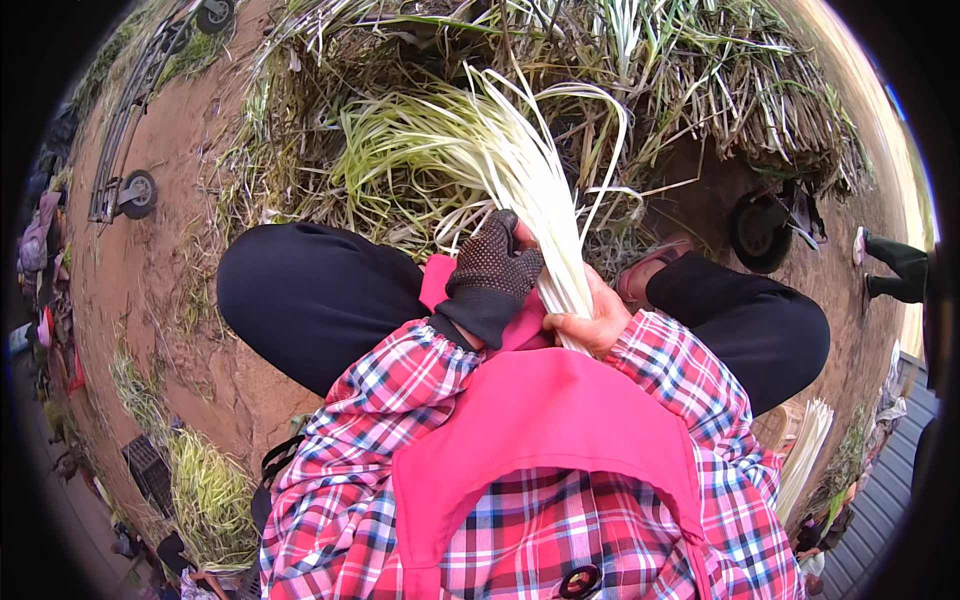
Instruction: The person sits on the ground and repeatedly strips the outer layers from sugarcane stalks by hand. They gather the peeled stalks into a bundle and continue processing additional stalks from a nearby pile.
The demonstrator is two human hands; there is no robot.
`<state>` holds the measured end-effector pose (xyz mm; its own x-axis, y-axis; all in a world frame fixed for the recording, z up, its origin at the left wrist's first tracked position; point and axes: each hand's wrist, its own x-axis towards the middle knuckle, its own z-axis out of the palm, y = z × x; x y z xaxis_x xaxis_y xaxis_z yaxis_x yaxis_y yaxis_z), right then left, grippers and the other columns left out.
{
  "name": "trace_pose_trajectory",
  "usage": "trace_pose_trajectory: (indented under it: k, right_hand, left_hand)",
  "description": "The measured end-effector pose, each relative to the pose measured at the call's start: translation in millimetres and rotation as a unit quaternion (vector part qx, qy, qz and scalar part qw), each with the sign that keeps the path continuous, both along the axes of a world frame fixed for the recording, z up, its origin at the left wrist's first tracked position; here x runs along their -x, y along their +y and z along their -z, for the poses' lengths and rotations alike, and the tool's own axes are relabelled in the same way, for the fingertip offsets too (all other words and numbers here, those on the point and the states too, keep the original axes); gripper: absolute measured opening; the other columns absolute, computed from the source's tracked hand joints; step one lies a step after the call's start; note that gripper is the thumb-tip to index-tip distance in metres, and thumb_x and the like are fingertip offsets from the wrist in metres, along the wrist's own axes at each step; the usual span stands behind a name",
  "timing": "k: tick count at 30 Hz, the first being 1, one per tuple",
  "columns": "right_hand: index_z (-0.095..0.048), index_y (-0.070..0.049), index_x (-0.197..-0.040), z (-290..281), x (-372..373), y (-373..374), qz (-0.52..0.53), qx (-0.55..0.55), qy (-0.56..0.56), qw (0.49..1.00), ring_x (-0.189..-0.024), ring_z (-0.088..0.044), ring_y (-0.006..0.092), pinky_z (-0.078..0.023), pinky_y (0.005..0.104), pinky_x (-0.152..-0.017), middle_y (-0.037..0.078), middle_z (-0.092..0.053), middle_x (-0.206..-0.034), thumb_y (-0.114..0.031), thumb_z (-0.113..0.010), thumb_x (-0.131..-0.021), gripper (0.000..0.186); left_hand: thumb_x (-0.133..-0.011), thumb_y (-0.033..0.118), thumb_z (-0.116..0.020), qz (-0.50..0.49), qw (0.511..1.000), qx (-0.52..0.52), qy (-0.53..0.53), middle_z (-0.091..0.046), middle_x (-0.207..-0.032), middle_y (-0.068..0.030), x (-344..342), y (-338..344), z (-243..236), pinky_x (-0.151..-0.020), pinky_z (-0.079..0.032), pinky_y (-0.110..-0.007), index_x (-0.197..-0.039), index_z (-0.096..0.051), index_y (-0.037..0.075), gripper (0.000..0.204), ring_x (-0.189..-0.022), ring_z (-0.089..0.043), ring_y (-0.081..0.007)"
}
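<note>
My left hand (492, 270), in a dark dotted glove with bare fingertips, is closed on the left side of a bundle of long pale leafy stalks (541, 195). My bare right hand (592, 315) grips the bundle's lower white end, above the pink apron (545, 410) over my lap. The bundle's yellow-green leaves fan out to the upper left over a pile of straw and cut plants (720, 80). A few loose strands curve out to the right of it.
Wheels (757, 230) sit under the straw at right, and a wheeled metal frame (138, 194) lies at left. Yellow-green bundles (210, 500) and a dark crate (150, 476) are lower left; white stalks (805, 450) are lower right. Another person's legs (895, 268) show at the right edge.
</note>
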<state>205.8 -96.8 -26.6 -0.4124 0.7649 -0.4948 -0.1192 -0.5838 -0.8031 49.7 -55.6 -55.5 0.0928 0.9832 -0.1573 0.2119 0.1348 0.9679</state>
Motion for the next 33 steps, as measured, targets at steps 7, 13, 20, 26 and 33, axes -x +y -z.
trace_pose_trajectory:
  k: [7,13,20,26,33]
  right_hand:
    - [-0.024,-0.002,-0.124,8.2,1.2,-1.1,-0.047,-0.075,-0.021,0.996,-0.102,-0.044,0.0143,-0.033,0.0282,-0.09,0.006,-0.045,-0.109,0.002,-0.058,-0.065,0.069]
    - [-0.023,-0.001,-0.126,10.1,-1.1,-2.3,-0.004,-0.094,-0.017,0.995,-0.109,-0.04,0.016,-0.03,0.0293,-0.092,0.008,-0.043,-0.116,0.003,-0.058,-0.064,0.071]
    - [-0.022,0.0,-0.126,12.8,-1.8,-3.1,0.027,-0.086,-0.053,0.995,-0.107,-0.044,0.0179,-0.034,0.0291,-0.09,0.011,-0.045,-0.115,0.004,-0.058,-0.065,0.071]
    - [-0.024,0.001,-0.125,1.1,-1.3,3.5,0.097,-0.048,-0.038,0.993,-0.102,-0.047,0.0191,-0.038,0.0305,-0.087,0.013,-0.047,-0.11,0.005,-0.056,-0.067,0.067]
    - [-0.022,-0.002,-0.124,-15.7,-2.9,10.4,0.06,0.043,0.028,0.997,-0.093,-0.055,0.0243,-0.049,0.0297,-0.059,0.017,-0.045,-0.11,0.007,-0.046,-0.074,0.056]
  left_hand:
    - [-0.067,0.009,-0.065,-0.02,0.965,0.183,-0.186,-0.052,-0.059,-0.0057,4.4,5.1,1.0,-0.039,-0.041,-0.024,-0.073,-0.045,0.005,0.022,-0.044,-0.049,-0.0131]
    - [-0.072,0.008,-0.062,-0.016,0.925,0.293,-0.24,-0.054,-0.066,-0.0039,13.9,2.2,-13.3,-0.048,-0.044,-0.022,-0.083,-0.047,0.005,0.018,-0.051,-0.051,-0.0122]
    - [-0.074,0.005,-0.06,0.047,0.881,0.353,-0.312,-0.054,-0.069,-0.0052,20.4,-10.4,-12.7,-0.054,-0.046,-0.024,-0.087,-0.047,0.004,0.019,-0.058,-0.054,-0.0138]
    - [-0.072,0.007,-0.063,0.112,0.854,0.36,-0.358,-0.056,-0.072,-0.0067,6.1,-34.6,-25.5,-0.054,-0.046,-0.026,-0.083,-0.046,0.003,0.021,-0.06,-0.055,-0.0139]
    - [-0.07,0.01,-0.066,0.106,0.888,0.345,-0.284,-0.057,-0.07,-0.0078,5.6,-35.8,-27.7,-0.052,-0.047,-0.027,-0.085,-0.046,0.002,0.027,-0.059,-0.056,-0.0138]
